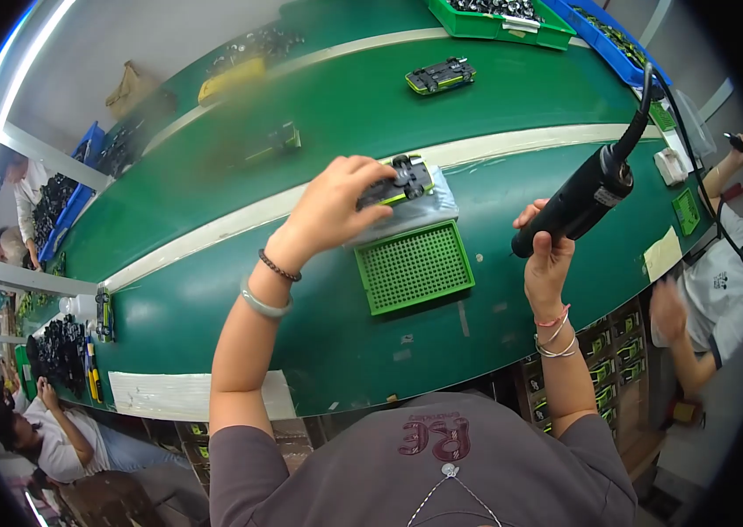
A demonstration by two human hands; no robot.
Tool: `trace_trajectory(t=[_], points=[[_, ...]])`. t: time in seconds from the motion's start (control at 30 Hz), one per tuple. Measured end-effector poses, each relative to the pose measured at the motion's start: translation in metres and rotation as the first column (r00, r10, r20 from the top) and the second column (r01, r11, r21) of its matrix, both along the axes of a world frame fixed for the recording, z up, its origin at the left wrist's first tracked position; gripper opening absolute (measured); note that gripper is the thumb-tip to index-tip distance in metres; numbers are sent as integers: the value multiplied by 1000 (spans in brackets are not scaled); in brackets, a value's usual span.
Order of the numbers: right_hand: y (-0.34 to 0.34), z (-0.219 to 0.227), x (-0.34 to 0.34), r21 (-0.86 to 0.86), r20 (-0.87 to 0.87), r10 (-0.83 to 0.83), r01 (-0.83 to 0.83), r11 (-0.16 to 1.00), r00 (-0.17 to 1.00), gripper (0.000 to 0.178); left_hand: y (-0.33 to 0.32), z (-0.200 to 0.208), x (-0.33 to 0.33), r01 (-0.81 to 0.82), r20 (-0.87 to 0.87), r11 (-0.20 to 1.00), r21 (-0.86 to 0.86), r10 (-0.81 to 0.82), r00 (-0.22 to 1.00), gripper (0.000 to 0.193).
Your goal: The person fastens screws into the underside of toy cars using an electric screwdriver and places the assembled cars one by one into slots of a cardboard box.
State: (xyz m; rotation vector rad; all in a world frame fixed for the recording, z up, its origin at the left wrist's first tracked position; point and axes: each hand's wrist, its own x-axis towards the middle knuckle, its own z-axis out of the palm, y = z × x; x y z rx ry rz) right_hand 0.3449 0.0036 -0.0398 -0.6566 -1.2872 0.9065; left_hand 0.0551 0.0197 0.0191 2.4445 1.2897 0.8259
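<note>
My left hand (334, 204) grips a toy car (410, 179), its fingers and thumb closed on the near end. Wheels and black underside face up, with a yellow-green body edge showing below. Under the car lies a pale plastic-wrapped pad (444, 200). My right hand (550, 263) is wrapped round a black electric screwdriver (575, 200), whose cord rises from its upper end. The tool's lower end points down and left, apart from the car. Between the hands sits a green perforated tray (370, 301); its contents, if any, are too small to make out.
Another upturned toy car (441, 76) rests on the green belt (354, 104) beyond the pale rail (530, 139). A green bin (551, 33) of small parts and a blue bin (613, 44) stand far right. Co-workers sit at both sides; the nearest person's hand (669, 312) is right.
</note>
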Motion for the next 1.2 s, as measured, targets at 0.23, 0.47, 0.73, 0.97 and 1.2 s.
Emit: trace_trajectory(t=[0.23,0.47,0.73,0.97,1.2], points=[[-6,5,-7,-41,-3,-8,8,999,1000,64,-14,-23,1,-13,-39,999,-30,12,999,40],[3,30,-32,-125,-155,63,-83,989,986,98,-10,-30,-4,26,3,999,41,-27,1000,41],[13,45,-107,-154,-256,258,-303,941,932,100,-12,-35,-8,35,-26,998,48,-34,999,43],[16,24,-118,-145,-227,289,-326,934,930,97,-12,-40,-10,32,-4,997,64,-31,999,43],[19,16,-121,-138,-156,292,-314,939,944,96,-11,-39,-10,32,-2,999,33,-32,999,43]])
